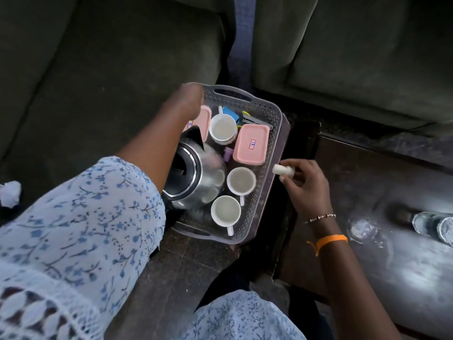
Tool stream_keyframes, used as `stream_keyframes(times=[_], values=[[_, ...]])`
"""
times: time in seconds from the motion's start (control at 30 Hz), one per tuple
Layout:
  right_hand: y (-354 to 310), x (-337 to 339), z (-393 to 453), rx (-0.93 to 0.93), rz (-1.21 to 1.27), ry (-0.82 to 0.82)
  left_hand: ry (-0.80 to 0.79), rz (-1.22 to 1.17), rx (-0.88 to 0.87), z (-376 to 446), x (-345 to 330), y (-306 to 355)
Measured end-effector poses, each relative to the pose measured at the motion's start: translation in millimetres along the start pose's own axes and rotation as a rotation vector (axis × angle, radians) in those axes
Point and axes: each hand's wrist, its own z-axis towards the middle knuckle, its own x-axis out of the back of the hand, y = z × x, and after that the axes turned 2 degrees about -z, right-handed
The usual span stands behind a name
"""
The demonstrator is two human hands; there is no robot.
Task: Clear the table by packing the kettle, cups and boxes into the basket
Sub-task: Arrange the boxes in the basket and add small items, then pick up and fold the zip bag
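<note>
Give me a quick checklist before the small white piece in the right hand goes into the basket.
1. Right hand grips the small white cylindrical piece: ok, pinched in the fingertips just outside the basket's right wall.
2. Grey perforated plastic basket steadied: cannot tell; the left hand is at its far left rim, but its fingers are hidden.
3. Steel kettle packed: ok, inside the basket.
4. Three white cups packed: ok, all upright inside.
5. Pink-lidded boxes packed: ok, two lie inside.
6. Free spot for the piece: not ok, the basket floor looks crowded; only small gaps show.
</note>
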Motion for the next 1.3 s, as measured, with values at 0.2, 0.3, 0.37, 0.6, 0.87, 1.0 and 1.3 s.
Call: stream_keyframes(times=[0.2, 0.3, 0.37, 0.6, 0.87, 1.0, 1.3], values=[[-40.3, -13.9, 47.1, 0.054, 0.055, 0.129, -0.167, 0.023, -0.039, 7.6, -10.6, -0.4], [-53.1, -23.8, 76.2, 0.024, -0.035, 0.149, -0.178, -0.061, -0.021, 8.5, -7.8, -1.3], [-55.3, -31.1, 93.4, -0.036, -0.102, 0.127, -0.166, -0.167, -0.015, 6.3, -6.6, 1.6], [-48.7, -38.1, 117.0, -0.099, -0.259, 0.158, -0.139, -0.318, -0.001, -8.0, -12.7, 28.5], [-33.8, -0.9, 64.2, -0.162, 0.152, 0.260, 0.010, -0.765, -0.012, -67.4, -58.7, 82.7], [-3.9, 28.8, 28.1, -0.226, 0.266, 0.304, -0.072, -0.963, 0.030, -100.8, -96.0, 116.0], [111.4, 130.8, -80.5, -0.440, 0.321, 0.475, -0.367, -0.903, -0.029, -198.3, -198.3, 220.9]])
